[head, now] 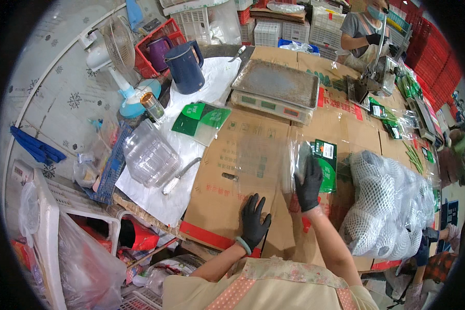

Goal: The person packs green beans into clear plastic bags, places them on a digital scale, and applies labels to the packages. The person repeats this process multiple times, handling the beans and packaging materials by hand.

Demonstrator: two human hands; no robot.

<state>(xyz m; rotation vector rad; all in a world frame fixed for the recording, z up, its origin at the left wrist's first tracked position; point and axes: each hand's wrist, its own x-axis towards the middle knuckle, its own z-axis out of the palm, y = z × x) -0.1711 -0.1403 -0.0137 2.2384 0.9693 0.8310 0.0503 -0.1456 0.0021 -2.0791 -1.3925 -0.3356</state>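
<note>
My left hand (255, 219), in a black glove, rests with spread fingers on the flattened cardboard (224, 201) near the table's front edge; it holds nothing. Farther right, my right hand (309, 181), gloved in black too, lies over the left part of a clear plastic bag with a green print and a white label (328, 166). Its fingers look extended, but whether they grip the film cannot be told. Beyond the hands stands a weighing scale with a metal tray (277, 83). Green and clear bags (199, 119) lie to its left.
Items in white foam netting (387, 205) fill the right side. A knife (180, 176), stacked clear plastic trays (151, 155), a blue kettle (185, 68) and a fan (116, 58) are at left. A masked co-worker (358, 35) stands at a metal device (381, 75); another person's gloved hand (422, 248) is lower right.
</note>
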